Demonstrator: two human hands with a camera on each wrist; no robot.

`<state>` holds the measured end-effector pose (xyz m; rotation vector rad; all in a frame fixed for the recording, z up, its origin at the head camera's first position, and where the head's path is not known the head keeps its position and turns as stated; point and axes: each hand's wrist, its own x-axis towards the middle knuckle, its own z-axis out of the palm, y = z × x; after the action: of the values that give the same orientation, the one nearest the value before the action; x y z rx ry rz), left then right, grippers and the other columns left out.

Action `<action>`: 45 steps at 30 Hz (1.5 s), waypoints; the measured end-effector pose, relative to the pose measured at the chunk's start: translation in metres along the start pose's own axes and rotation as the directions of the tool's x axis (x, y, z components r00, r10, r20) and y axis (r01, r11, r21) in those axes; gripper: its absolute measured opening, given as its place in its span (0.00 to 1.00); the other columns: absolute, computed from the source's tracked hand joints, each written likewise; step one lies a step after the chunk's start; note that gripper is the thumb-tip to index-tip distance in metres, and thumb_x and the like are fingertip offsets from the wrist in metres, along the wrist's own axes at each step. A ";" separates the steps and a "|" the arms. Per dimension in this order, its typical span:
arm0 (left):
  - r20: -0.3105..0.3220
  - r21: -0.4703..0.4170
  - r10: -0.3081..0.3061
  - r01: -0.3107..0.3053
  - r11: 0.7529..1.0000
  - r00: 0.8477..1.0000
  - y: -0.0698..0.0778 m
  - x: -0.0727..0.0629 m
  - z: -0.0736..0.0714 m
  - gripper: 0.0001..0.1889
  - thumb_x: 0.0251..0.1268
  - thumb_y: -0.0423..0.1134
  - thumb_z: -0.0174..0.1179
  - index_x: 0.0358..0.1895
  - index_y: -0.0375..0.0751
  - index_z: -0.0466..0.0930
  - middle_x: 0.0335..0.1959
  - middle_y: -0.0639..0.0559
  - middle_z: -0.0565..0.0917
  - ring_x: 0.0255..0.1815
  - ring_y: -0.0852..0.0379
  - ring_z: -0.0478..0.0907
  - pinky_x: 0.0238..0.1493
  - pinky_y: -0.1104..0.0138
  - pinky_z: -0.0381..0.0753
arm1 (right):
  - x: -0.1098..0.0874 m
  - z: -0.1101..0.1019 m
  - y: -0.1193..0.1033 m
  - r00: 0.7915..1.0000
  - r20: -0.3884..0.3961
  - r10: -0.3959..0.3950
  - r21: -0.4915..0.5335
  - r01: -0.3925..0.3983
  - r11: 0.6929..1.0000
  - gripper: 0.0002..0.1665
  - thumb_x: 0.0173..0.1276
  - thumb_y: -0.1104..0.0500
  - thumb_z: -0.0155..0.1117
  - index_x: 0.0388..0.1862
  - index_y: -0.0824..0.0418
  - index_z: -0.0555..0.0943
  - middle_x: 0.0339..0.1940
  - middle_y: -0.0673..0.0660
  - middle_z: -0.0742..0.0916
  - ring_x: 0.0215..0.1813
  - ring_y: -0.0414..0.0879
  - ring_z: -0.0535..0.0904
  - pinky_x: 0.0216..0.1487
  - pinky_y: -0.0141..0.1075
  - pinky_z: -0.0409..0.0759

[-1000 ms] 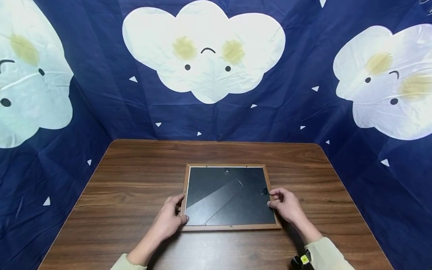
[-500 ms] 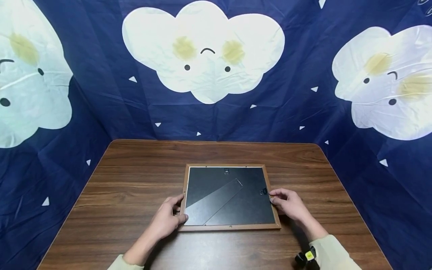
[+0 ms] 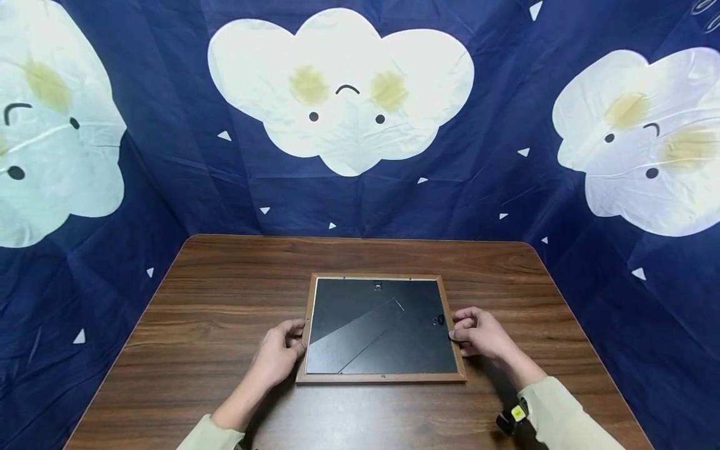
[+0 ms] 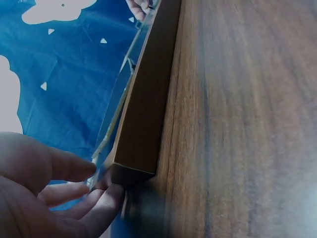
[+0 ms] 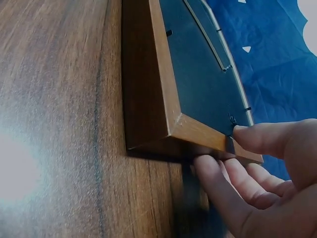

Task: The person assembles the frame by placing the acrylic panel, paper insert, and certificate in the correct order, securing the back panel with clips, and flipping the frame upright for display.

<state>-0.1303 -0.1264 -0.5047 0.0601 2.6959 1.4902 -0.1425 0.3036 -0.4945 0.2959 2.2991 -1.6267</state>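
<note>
A picture frame (image 3: 382, 377) with a wooden rim lies face down on the table, its black backing board (image 3: 360, 312) upward. The board shows a diagonal stand leg (image 3: 360, 334), a small hanger (image 3: 378, 285) at the far side and another hanger (image 3: 438, 319) at the right. My left hand (image 3: 275, 356) holds the frame's left side, curled fingers against the outer edge and thumb at the rim. At the right side, my right hand (image 3: 484, 337) pinches the rim; the right wrist view shows the thumb on top and fingers (image 5: 208, 168) against the outer side.
The brown wood-grain table (image 3: 225, 275) extends around the frame on every side. Dark blue cloth (image 3: 169, 156) with white clouds hangs behind it and at both sides. A black band with a yellow patch (image 3: 517, 412) is on my right wrist.
My left thumb has drawn back from the backing board to the frame's left rim. My right fingers have shifted slightly along the right rim. The frame has barely moved.
</note>
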 end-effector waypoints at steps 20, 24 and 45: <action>0.059 -0.123 0.010 -0.003 0.992 0.998 -0.010 0.038 -0.005 0.27 0.47 0.17 0.56 0.56 0.22 0.81 0.43 0.35 0.86 0.29 0.59 0.77 0.29 0.73 0.79 | 0.022 -0.006 -0.006 0.997 0.024 0.075 -0.006 -0.075 0.997 0.35 0.60 0.69 0.74 0.64 0.74 0.71 0.48 0.64 0.82 0.39 0.46 0.84 0.34 0.41 0.88; 0.089 -0.162 -0.020 0.035 0.986 0.996 -0.009 0.037 -0.007 0.27 0.47 0.15 0.55 0.57 0.20 0.79 0.45 0.33 0.85 0.29 0.58 0.77 0.28 0.69 0.83 | 0.026 -0.008 -0.008 0.996 0.042 0.082 -0.027 -0.081 0.996 0.34 0.59 0.69 0.75 0.62 0.73 0.71 0.45 0.62 0.82 0.37 0.46 0.84 0.33 0.41 0.88; 0.089 -0.178 -0.055 0.070 0.981 0.994 -0.010 0.035 -0.009 0.25 0.50 0.15 0.58 0.57 0.19 0.79 0.46 0.33 0.85 0.33 0.55 0.82 0.30 0.68 0.85 | 0.034 -0.003 -0.025 0.990 0.095 0.105 -0.200 -0.084 0.976 0.31 0.55 0.69 0.77 0.51 0.70 0.67 0.33 0.60 0.80 0.27 0.48 0.82 0.25 0.40 0.86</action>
<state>-0.1655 -0.1371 -0.5095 0.0285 2.4622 1.6670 -0.1830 0.2977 -0.4836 0.2632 2.3055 -1.3264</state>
